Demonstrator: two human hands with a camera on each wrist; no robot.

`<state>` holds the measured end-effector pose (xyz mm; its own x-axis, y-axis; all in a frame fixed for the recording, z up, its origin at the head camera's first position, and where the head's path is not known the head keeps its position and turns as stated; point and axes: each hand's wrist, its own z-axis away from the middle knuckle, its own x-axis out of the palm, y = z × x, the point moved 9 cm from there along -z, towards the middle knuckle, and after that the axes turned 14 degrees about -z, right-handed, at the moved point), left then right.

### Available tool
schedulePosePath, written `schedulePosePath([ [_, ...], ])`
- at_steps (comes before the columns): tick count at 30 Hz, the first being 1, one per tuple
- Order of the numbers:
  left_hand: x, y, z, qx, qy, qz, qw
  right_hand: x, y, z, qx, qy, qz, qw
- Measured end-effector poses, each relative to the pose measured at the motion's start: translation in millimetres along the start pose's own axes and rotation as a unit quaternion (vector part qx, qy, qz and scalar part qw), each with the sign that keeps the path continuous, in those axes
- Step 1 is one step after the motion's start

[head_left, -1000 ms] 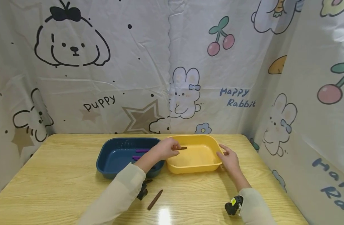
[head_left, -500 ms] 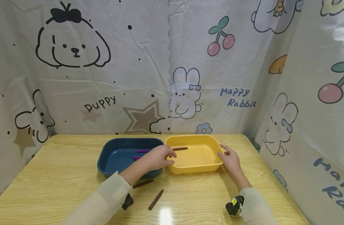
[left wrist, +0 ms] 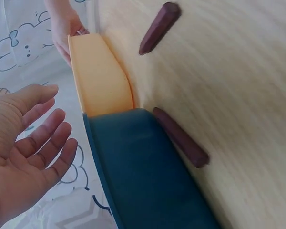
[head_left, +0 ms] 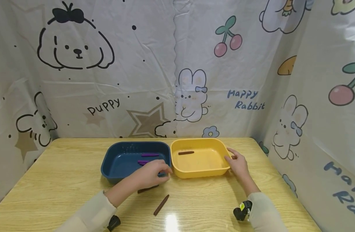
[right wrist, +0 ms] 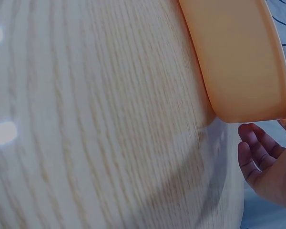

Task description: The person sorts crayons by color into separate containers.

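My left hand (head_left: 151, 174) hovers over the front right part of the blue bin (head_left: 116, 162), fingers loosely bent with nothing between them. In the left wrist view, its spread fingers (left wrist: 52, 143) are beside the blue bin's rim. My right hand (head_left: 238, 164) grips the right end of the yellow bin (head_left: 206, 161), thumb over the rim and fingers outside. One brown crayon (head_left: 186, 153) lies inside the yellow bin. Several purple crayons (head_left: 149, 155) lie in the blue bin, partly hidden by the left hand.
Two more brown sticks lie on the wooden table (head_left: 200, 206): a crayon (head_left: 161, 205) out in front, and a crayon (left wrist: 181, 136) close along the blue bin's front side. A printed curtain (head_left: 148, 80) hangs behind the bins. Both bins stand side by side.
My left hand has let go of the brown crayon in the yellow bin and drawn back left and toward me, over the blue bin. The right hand stays on the yellow rim.
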<state>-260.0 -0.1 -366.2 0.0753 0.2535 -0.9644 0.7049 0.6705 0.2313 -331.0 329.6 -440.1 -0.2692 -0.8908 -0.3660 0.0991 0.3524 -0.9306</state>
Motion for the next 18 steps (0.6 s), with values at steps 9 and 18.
schedulePosePath([
  [9,5.5,-11.2,34.9,0.002,0.001,-0.004,1.0000,-1,-2,0.5,-0.001,-0.002,0.007,1.0000],
  [18,16.6,-23.9,67.6,-0.026,-0.002,-0.024,0.9994,0,-4,1.2,-0.008,-0.004,0.017,0.9998],
])
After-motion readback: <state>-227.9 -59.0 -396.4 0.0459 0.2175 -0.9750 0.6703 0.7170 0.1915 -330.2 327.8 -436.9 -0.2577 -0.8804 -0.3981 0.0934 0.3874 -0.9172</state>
